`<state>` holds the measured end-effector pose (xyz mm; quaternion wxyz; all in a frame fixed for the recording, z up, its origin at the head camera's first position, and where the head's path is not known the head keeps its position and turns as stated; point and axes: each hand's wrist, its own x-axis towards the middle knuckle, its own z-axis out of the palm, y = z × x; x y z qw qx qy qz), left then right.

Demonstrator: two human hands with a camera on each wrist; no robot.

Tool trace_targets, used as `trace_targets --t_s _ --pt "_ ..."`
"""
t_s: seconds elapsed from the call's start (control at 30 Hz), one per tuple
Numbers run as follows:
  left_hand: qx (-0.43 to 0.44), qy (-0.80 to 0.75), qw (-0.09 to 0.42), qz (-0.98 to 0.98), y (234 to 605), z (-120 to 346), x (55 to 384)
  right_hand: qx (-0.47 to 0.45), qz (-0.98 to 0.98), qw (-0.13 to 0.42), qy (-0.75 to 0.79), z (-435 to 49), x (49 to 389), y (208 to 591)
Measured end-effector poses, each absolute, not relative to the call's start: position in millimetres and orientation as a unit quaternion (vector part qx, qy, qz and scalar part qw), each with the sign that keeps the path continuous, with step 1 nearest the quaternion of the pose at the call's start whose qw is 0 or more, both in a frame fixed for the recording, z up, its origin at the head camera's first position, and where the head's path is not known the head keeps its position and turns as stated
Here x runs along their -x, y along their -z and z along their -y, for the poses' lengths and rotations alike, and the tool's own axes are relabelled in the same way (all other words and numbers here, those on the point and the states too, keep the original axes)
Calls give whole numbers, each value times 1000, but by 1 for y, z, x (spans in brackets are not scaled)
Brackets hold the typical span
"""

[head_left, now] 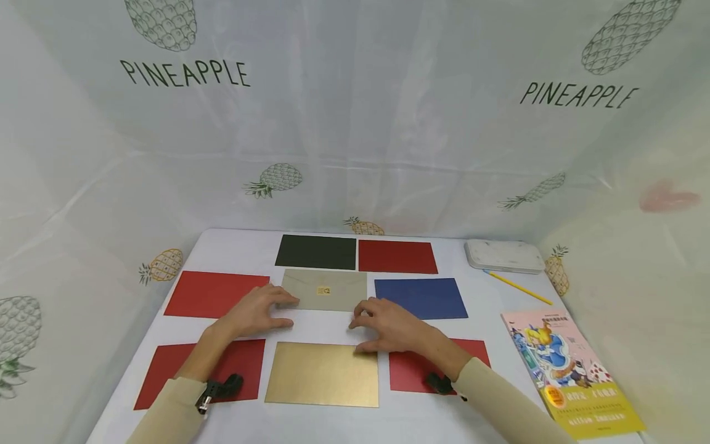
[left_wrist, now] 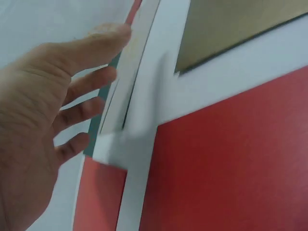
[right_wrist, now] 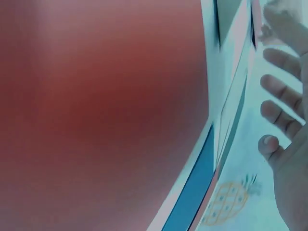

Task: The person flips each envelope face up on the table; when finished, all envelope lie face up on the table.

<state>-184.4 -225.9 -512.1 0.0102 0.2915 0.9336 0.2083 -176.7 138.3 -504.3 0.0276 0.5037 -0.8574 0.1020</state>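
My left hand hovers near the left end of a beige envelope with a small gold label, its fingers spread and relaxed. My right hand, fingers loosely bent and holding nothing, is over the gap between that envelope and a gold envelope in front. Whether either hand touches an envelope I cannot tell. The left wrist view shows the left hand with slightly bent fingers and nothing in them. In the right wrist view the right hand has its fingers apart, likewise with nothing held.
Around these lie a dark green envelope, a blue envelope and several red envelopes. At the right are a white case, a yellow pencil and a picture book. A pineapple-print curtain surrounds the white table.
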Motion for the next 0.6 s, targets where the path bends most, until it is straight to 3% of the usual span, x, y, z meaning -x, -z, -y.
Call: trace_targets --t_s 0.3,0.6 --pt "-334 -238 113 -905 513 219 163 -583 809 11 -73 -137 144 513" --pt "-328 -252 135 -900 517 243 161 -580 813 -10 -54 -156 142 517"
